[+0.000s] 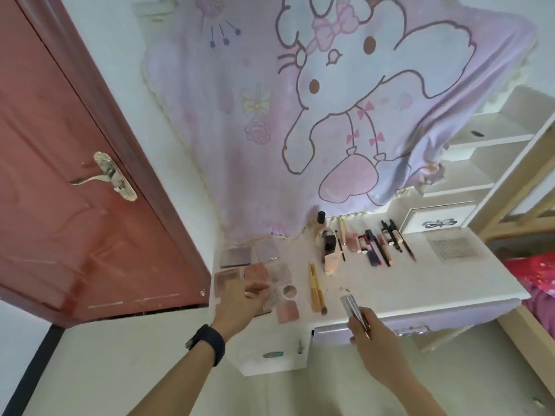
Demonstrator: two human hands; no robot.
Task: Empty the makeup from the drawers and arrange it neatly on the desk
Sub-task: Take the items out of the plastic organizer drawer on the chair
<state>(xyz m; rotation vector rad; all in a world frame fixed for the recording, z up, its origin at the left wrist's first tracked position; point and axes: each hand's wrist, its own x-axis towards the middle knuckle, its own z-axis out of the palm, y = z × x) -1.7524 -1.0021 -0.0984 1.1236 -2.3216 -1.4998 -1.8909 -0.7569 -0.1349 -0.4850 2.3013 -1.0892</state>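
Observation:
On the white desk (450,274), square palettes and compacts (258,271) lie grouped at the left end. Two gold-handled brushes (315,289) lie beside them. A row of pencils, tubes and lipsticks (378,244) runs along the back, with a bottle (321,226) and a peach tube (332,259). My left hand (243,304) hovers over the palettes with fingers blurred; whether it holds a small item is unclear. My right hand (368,328) grips several silver and rose-gold stick items (351,304) at the desk's front edge. The lilac drawer front (450,319) sits below.
A red door (75,190) stands open at the left, close to the desk end. A lilac cartoon cloth (315,100) hangs behind the desk. White shelves (486,151) and a wooden bed frame (522,187) with red bedding (537,280) are at the right.

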